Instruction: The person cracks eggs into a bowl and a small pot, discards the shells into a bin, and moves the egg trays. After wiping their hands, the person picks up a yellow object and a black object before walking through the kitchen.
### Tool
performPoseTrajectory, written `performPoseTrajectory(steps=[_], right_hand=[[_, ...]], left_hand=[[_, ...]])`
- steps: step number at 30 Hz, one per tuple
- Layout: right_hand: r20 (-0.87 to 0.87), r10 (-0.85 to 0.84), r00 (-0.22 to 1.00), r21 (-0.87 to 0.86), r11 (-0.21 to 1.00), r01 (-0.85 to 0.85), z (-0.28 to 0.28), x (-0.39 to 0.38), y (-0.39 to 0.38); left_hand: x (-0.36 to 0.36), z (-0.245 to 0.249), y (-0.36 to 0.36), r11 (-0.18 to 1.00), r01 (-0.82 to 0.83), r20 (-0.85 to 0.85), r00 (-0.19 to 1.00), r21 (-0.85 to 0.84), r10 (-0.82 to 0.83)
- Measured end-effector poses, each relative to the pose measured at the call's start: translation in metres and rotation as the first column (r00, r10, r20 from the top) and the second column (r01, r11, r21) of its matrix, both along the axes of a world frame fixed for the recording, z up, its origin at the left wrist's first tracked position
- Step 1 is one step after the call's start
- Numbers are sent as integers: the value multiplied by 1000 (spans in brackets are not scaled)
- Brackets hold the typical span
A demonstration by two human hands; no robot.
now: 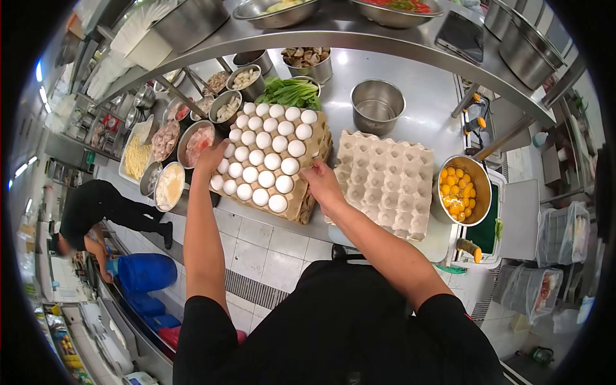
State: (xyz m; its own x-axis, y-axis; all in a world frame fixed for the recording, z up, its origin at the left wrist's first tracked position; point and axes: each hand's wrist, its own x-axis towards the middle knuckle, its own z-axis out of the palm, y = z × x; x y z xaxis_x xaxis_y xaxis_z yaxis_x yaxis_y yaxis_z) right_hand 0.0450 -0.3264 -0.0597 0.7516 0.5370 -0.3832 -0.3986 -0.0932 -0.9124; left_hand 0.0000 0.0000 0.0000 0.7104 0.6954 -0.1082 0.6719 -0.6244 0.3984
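A cardboard egg tray (299,186) full of white eggs (264,158) sits on top of a stack of trays at the counter's front edge. My left hand (210,159) grips its left side, the fingertips partly hidden. On the opposite side, my right hand (320,183) pinches the tray's right edge. Just right of it lies an egg tray without eggs (385,183). A steel pot (484,215) holding several cracked yolks (457,192) stands farther right. Behind the trays is a bare steel pot (378,106).
Bowls of raw meat (196,144) and a bowl of pale powder (170,187) crowd the left. Leafy greens (289,91) lie behind the eggs. A steel shelf (359,40) crosses overhead, bearing a phone (460,36). Another person (96,208) bends near a blue barrel (147,272).
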Motion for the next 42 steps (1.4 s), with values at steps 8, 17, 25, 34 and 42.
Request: performPoseTrajectory(steps=[8,17,25,34,42], right_hand=[[-255,-321,912,158,917,367,23,2,51],[-111,-444,889,198,867,458,37,-29,-5],[-481,-499,721,231,721,653,60,-116,-115],[-566,-546,618,147,671,727,-2,-128,-144],[-601,-472,645,7,804,594,-12,-119,-164]], left_hand=[[6,11,47,795,-20,172,973,-607,156],[43,33,25,915,328,333,912,-235,-241],[171,54,-188,470,862,279,506,-190,-816],[222,-25,-305,304,910,166,359,-283,-919],[222,-86,-305,360,923,93,374,-139,-923]])
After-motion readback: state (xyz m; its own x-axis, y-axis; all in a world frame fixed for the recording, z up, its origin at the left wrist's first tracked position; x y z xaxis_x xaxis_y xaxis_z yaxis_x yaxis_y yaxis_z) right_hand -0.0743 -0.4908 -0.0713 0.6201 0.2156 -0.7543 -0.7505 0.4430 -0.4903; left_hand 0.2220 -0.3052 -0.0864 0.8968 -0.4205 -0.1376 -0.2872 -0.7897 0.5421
